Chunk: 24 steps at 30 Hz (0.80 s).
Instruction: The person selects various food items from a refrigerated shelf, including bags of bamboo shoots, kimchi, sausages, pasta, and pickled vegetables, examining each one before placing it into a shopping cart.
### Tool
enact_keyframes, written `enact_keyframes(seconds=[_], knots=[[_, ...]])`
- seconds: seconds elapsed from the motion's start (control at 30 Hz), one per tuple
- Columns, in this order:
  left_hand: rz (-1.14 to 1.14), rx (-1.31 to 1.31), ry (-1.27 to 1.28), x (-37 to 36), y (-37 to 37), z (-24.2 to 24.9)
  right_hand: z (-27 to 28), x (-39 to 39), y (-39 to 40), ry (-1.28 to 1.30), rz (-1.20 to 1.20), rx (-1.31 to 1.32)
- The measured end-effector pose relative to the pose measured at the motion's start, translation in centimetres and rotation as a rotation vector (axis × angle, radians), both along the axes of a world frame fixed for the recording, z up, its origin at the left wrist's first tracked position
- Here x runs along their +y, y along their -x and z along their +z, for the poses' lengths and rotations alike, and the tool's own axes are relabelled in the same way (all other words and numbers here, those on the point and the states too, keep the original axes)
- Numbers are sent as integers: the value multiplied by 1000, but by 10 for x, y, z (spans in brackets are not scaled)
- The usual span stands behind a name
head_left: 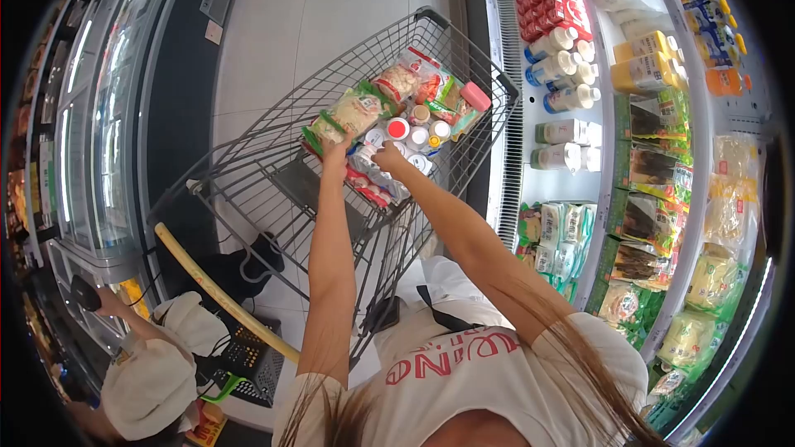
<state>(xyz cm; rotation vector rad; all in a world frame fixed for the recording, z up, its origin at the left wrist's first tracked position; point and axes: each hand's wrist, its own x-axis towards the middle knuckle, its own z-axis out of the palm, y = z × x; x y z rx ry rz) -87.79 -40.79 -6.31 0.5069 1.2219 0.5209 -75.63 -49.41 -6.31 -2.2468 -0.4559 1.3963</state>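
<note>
Both my arms reach down into a wire shopping cart (pixel 248 167). My left hand (pixel 334 151) is closed on the near end of a clear packet with green edges and pale contents (pixel 356 112). Beside it, my right hand (pixel 387 157) has its fingers drawn together among white bottles; what they hold, if anything, is hidden. A white bottle with a red cap (pixel 398 128) stands just past my right fingers. Other bottles, a pink-lidded container (pixel 475 97), a bag of pale round pieces (pixel 397 82) and red-and-white packs (pixel 370 189) share the cart.
Refrigerated shelves on the right hold white bottles (pixel 550 70), yellow bottles (pixel 646 73) and bagged foods (pixel 654 219). Glass-fronted coolers (pixel 116 132) line the left. The cart's yellow handle (pixel 219 288) lies lower left, near another person (pixel 149 385) and a dark basket (pixel 252 356).
</note>
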Motion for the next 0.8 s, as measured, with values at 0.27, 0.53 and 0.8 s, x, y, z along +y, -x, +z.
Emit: enact_keyframes(seconds=[0.27,0.53,0.8], knots=[[-495,100,-149,-127,-2,55,124,-103,19,-219,662,-400],[-974,387,-584,-233,22,113,164,-185,13,-562,817,-869],[-913,693,-871,-272,29,141,153,-186,3,-575,804,-915]])
